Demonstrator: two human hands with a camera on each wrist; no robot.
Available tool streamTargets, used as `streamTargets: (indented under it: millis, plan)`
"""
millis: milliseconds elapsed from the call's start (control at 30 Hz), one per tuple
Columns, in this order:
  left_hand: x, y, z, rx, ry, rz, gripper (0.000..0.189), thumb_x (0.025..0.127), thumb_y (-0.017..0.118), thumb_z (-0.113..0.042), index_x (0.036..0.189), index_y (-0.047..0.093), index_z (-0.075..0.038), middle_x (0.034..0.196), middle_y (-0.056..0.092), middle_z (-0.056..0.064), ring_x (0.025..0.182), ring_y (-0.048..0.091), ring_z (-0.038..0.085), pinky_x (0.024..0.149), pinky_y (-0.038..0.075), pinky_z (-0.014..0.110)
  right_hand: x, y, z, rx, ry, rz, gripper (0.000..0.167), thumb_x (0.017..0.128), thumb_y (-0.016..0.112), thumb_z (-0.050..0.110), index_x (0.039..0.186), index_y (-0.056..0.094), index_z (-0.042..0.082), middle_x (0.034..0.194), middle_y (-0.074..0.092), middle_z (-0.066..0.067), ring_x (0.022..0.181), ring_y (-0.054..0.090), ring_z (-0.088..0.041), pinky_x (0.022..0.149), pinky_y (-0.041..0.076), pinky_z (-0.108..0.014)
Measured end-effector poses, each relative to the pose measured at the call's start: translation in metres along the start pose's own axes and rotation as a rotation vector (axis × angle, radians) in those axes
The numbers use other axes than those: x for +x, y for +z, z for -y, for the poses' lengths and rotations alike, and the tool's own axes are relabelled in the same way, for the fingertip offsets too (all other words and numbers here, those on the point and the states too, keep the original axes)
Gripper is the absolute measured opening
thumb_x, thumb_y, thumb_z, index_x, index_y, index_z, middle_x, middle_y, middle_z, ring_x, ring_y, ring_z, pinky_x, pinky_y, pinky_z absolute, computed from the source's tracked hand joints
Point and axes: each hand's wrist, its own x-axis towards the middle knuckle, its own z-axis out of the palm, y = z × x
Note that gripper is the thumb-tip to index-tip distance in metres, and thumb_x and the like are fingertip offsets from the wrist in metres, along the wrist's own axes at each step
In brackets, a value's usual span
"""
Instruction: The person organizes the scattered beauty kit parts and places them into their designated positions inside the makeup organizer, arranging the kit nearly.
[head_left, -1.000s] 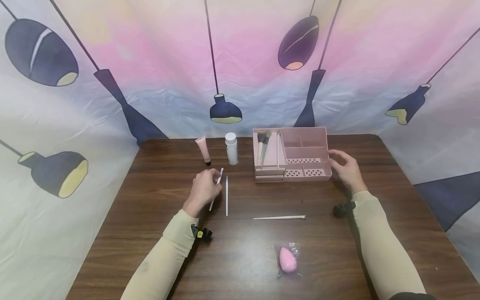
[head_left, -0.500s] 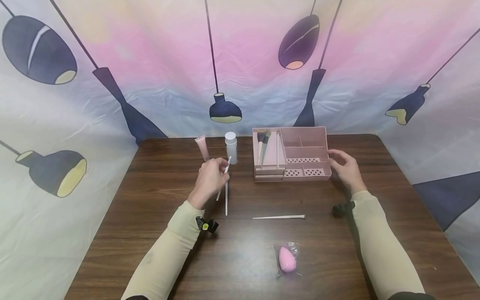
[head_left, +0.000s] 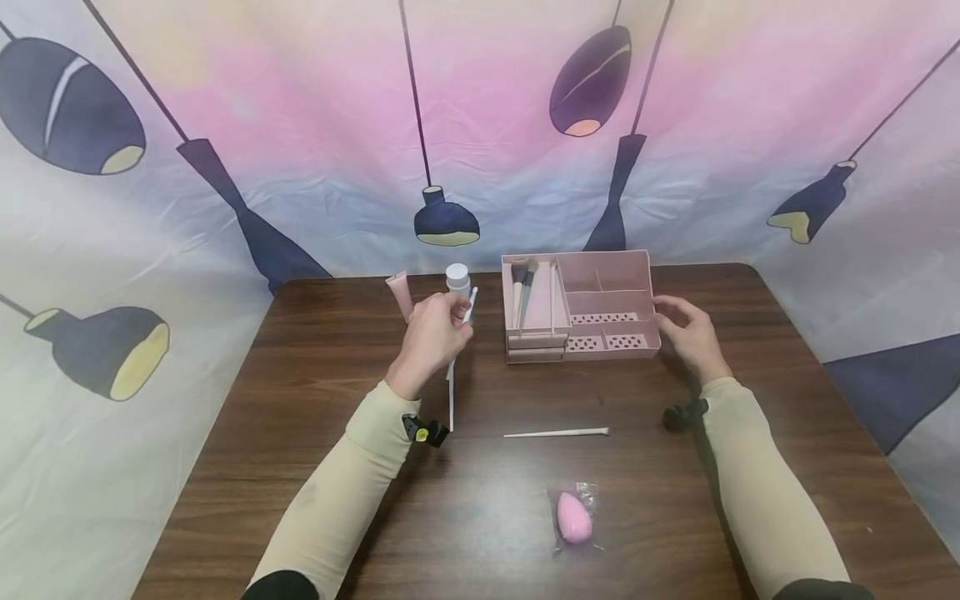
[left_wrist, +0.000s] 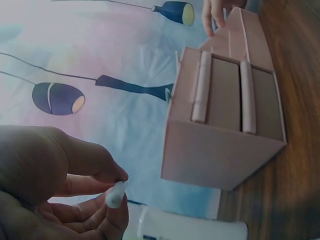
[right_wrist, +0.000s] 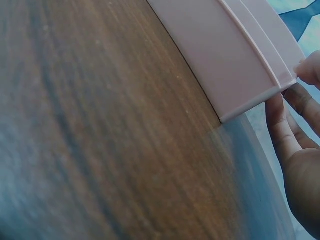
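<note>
Left hand (head_left: 435, 329): pinches 1 white stick (head_left: 470, 307), apparently mid-transfer. Right hand (head_left: 696, 337): relaxed, touching pink organizer (head_left: 628, 277). Next, we judge, calls for carrying rightward.

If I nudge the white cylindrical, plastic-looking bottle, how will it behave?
The bottle would probably tip if pushed near its round white cap, since it stands upright and looks taller than wide. Once over, it may roll, given its rounded sides. Its smooth-looking surface could also make it somewhat slippery.
</note>
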Motion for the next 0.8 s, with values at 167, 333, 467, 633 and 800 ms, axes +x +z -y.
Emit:
streamTargets:
  millis: [167, 333, 467, 633, 800]
  plan:
    - [0.008, -0.003, -0.013, -0.019, 0.011, -0.007, 0.024, 0.080, 0.069, -0.009, 0.104, 0.069, -0.006, 0.091, 0.069, 0.005, 0.083, 0.067, 0.019, 0.077, 0.050, 0.038, 0.000, -0.001, 0.000, -0.013, 0.007, 0.007, 0.038, 0.097, 0.061, 0.022, 0.133, 0.057, 0.010, 0.135, 0.055, -0.015, 0.120, 0.052, -0.021, 0.082, 0.043, -0.013]
    - [0.016, -0.004, -0.024, -0.069, 0.005, 0.006, 0.024, 0.081, 0.068, -0.010, 0.105, 0.069, -0.007, 0.091, 0.070, 0.004, 0.081, 0.067, 0.016, 0.077, 0.051, 0.035, -0.001, -0.001, -0.001, -0.010, 0.010, 0.012, 0.039, 0.097, 0.060, 0.023, 0.134, 0.056, 0.010, 0.138, 0.053, -0.016, 0.125, 0.049, -0.027, 0.083, 0.043, -0.016]
    - [0.023, 0.000, -0.032, -0.106, 0.001, 0.030, 0.025, 0.083, 0.067, -0.010, 0.108, 0.069, -0.007, 0.092, 0.069, 0.003, 0.082, 0.066, 0.016, 0.075, 0.052, 0.033, -0.002, -0.001, -0.001, -0.015, 0.015, 0.011, 0.039, 0.097, 0.060, 0.024, 0.134, 0.056, 0.010, 0.139, 0.052, -0.016, 0.126, 0.049, -0.028, 0.088, 0.045, -0.022]
    - [0.032, 0.006, -0.040, -0.144, 0.005, 0.037, 0.026, 0.084, 0.067, -0.012, 0.110, 0.069, -0.005, 0.093, 0.069, 0.005, 0.083, 0.066, 0.017, 0.075, 0.053, 0.031, -0.003, -0.001, 0.001, -0.015, 0.027, 0.014, 0.040, 0.097, 0.060, 0.024, 0.135, 0.056, 0.011, 0.140, 0.052, -0.016, 0.127, 0.048, -0.030, 0.094, 0.046, -0.032]
    - [0.040, 0.011, -0.050, -0.141, 0.002, 0.038, 0.026, 0.083, 0.067, -0.011, 0.108, 0.070, -0.006, 0.091, 0.070, 0.005, 0.083, 0.066, 0.018, 0.075, 0.052, 0.031, -0.002, -0.001, 0.003, 0.002, 0.024, 0.015, 0.038, 0.097, 0.060, 0.022, 0.133, 0.056, 0.010, 0.138, 0.053, -0.015, 0.124, 0.050, -0.027, 0.088, 0.044, -0.019]
